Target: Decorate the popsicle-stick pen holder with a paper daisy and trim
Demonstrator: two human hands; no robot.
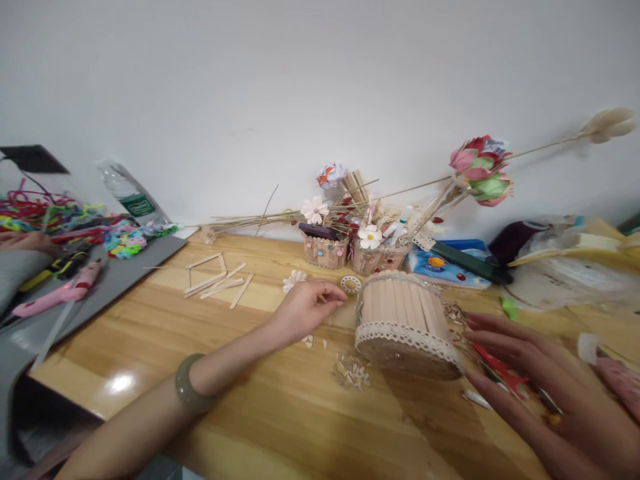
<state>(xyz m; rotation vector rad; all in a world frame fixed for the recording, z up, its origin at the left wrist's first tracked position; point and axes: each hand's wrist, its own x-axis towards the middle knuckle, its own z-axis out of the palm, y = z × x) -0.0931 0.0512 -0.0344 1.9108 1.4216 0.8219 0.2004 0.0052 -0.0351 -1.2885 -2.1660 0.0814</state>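
Note:
A round container of upright wooden sticks (403, 307) lies tilted on the table, its lace-trimmed base toward me. My left hand (306, 312) is just left of it, thumb and fingertips pressed together; whatever the pinch holds, if anything, is too small to make out. On the container's right side my right hand (555, 393) is spread, fingers apart, holding nothing. A small round lace ring (351, 285) and a white flower (294, 281) lie beyond my left hand. Small wooden chips (352, 371) are piled in front of the container.
Two decorated pots (325, 252) with flowers and dry stems stand against the wall. Loose sticks (242, 291) lie left. A pink glue gun (65, 293), a bottle (129, 193) and another person's hand (30, 243) are far left. Red-handled scissors (500, 372) lie under my right hand.

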